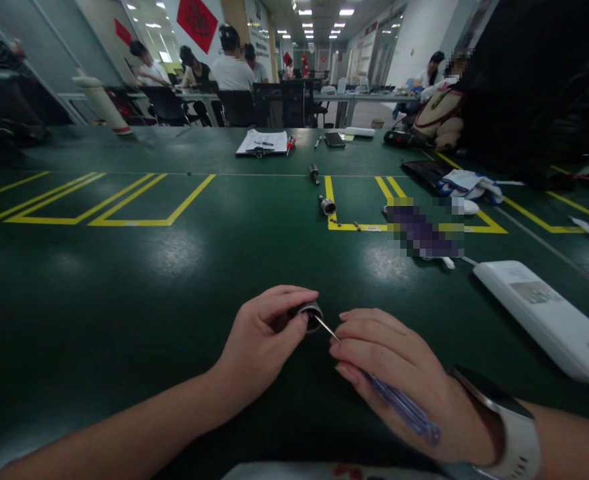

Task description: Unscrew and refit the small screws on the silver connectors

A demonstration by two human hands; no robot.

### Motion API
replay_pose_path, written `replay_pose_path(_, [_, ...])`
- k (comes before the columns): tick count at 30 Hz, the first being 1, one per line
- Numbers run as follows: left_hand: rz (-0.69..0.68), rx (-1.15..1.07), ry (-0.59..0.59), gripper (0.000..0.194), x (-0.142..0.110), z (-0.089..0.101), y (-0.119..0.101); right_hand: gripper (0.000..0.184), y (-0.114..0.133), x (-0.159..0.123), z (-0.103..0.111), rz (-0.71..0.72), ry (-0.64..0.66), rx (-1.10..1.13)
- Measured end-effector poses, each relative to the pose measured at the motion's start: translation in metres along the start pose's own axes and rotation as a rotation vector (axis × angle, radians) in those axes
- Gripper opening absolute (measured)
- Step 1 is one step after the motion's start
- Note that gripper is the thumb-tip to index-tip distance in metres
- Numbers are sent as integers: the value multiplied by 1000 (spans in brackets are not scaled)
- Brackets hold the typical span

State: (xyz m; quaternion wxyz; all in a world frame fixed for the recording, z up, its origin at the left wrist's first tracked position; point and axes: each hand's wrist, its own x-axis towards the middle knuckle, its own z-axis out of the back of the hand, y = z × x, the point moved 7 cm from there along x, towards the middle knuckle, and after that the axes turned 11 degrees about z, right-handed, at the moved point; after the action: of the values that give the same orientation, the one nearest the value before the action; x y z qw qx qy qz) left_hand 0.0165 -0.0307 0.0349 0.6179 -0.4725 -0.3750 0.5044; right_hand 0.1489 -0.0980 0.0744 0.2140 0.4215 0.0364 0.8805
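Note:
My left hand (267,330) is closed around a small round metal cup-like part (313,311), its open end turned toward the right. In my right hand (391,363) is a screwdriver (399,403) with a clear bluish handle, gripped along its shaft and handle. The thin shaft runs up and left, and its tip sits inside the part's opening. What the tip touches in there is hidden. Farther off on the green table lie two similar metal parts (327,205), one behind the other, with several tiny screws (357,225) close by.
A white power bank (544,320) lies at the right with a cable toward a blurred purple thing (421,230). Yellow tape (424,228) marks the green table (124,287). Farther back are a clipboard with papers (261,142), a dark notebook (334,139) and a cloth (469,185). People sit beyond.

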Motion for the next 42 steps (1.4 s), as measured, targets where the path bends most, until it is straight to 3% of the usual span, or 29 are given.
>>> replay_pose_path(12, [-80,129,-51,26,-1,2,-7,11,5,0,-3,50,35,-33])
replay_pose_path(36, [12,64,-49,23,1,-1,3,15,9,3,-6,83,68,-145])
replay_pose_path(42, [25,32,-64,23,1,0,4,16,6,3,-6,33,75,-135])
